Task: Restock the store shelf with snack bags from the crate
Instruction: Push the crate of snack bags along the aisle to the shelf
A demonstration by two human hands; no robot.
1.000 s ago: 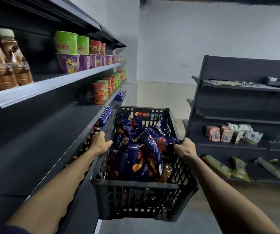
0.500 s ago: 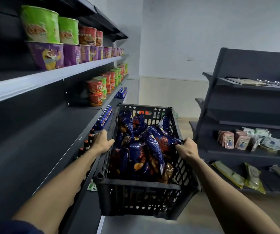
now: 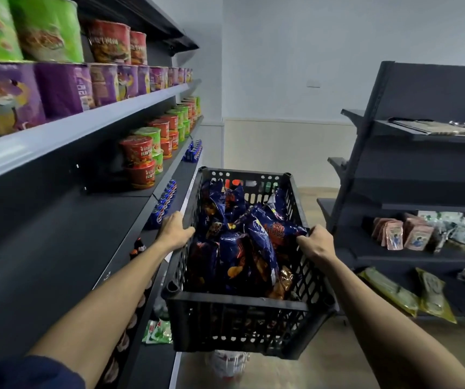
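A black perforated plastic crate (image 3: pixel 242 321) is carried in front of me at waist height, filled with several dark blue snack bags (image 3: pixel 249 240). My left hand (image 3: pixel 175 230) grips the crate's left rim and my right hand (image 3: pixel 317 242) grips its right rim, fingers curled over the edge. To the left runs the dark store shelf (image 3: pixel 57 220), whose middle board has a long bare stretch beside the crate.
Purple and green noodle cups (image 3: pixel 65 88) fill the upper left shelf; red and green bowls (image 3: pixel 141 161) sit further along the middle one. Blue cans (image 3: pixel 165 200) line a lower shelf edge. A second dark rack (image 3: pixel 422 192) with packets stands at right. The floor aisle runs ahead.
I have moved forward along the aisle with the crate; the left shelf's cups have come closer and the bottles have passed out of view. Both hands keep their grip.
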